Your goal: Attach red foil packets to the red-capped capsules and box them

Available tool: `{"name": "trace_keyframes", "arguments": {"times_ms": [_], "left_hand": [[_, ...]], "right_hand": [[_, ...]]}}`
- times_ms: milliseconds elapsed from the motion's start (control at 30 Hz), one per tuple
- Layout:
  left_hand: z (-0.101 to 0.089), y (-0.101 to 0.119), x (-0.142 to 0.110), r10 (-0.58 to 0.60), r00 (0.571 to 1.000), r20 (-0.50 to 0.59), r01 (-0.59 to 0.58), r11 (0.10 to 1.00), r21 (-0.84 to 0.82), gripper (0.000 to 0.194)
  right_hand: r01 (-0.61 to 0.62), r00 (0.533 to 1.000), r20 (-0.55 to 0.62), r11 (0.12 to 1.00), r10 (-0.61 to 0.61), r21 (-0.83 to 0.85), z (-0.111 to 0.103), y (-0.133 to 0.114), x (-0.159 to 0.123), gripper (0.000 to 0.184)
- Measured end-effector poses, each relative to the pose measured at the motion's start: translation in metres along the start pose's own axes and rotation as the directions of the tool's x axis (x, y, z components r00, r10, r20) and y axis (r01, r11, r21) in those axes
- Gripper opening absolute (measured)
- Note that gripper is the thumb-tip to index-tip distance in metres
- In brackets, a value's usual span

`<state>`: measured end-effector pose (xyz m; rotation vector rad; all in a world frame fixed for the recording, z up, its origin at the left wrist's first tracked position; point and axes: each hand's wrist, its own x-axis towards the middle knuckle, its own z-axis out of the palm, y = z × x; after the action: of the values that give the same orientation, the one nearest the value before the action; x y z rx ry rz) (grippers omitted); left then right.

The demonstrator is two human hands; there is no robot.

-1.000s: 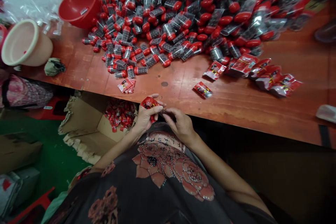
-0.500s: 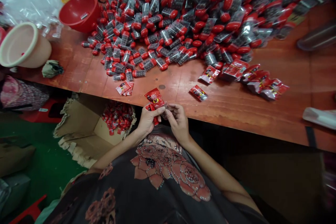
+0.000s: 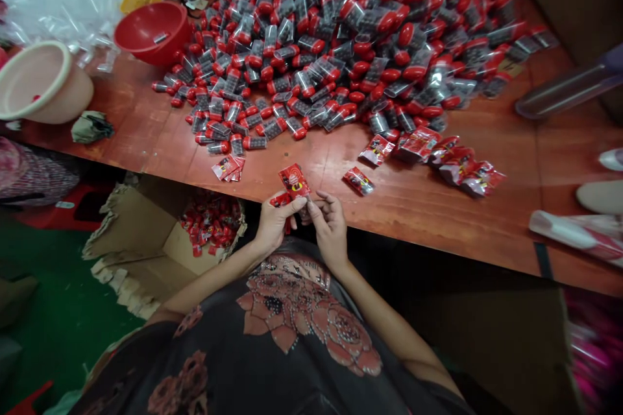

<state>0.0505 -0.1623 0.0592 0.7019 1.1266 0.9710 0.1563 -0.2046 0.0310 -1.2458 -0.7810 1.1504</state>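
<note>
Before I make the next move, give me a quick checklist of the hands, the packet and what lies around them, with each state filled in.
1. Left hand secure on the red packet: ok, thumb pressed over its lower end.
2. Right hand gripping the packet too: cannot tell, its fingertips are at the lower end but the contact is hidden.
3. Packet sealed: cannot tell, the lower end is covered by fingers.
4. Lone packet on the table apart from the others: ok.
5. Cardboard box open at the top: ok, red packets show inside.
6. Red-capped tubes away from both hands: ok, piled farther back.
</note>
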Motion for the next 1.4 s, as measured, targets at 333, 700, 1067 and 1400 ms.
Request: {"name": "trace_keyframes", "arguments": {"times_ms": [333, 700, 1067, 1400], "left_hand": [[-0.001, 0.014, 0.010, -0.034, 0.999, 0.014, 0.035, 0.999, -0.036, 0.030], [0.002, 0.021, 0.014, -0.030, 0.997, 0.068, 0.036, 0.995, -0.092, 0.058], [0.001, 0.009, 0.012, -0.083, 0.992, 0.094, 0.091, 0.993, -0.073, 0.037], [0.001, 0.003, 0.008, -0.029, 0.998, 0.047, 0.031, 0.999, -0.026, 0.035]], "right_hand": [[0.142, 0.989, 0.068, 0.980, -0.133, -0.143, -0.003, 0.005, -0.007, 0.034], [0.488, 0.872, 0.271, 0.696, -0.407, -0.527, -0.013, -0.005, -0.003, 0.032], [0.424, 0.905, 0.171, 0.778, -0.391, -0.464, -0.007, -0.003, -0.006, 0.042], [0.132, 0.990, -0.016, 0.977, -0.137, -0.169, -0.001, 0.001, -0.006, 0.028]]}}
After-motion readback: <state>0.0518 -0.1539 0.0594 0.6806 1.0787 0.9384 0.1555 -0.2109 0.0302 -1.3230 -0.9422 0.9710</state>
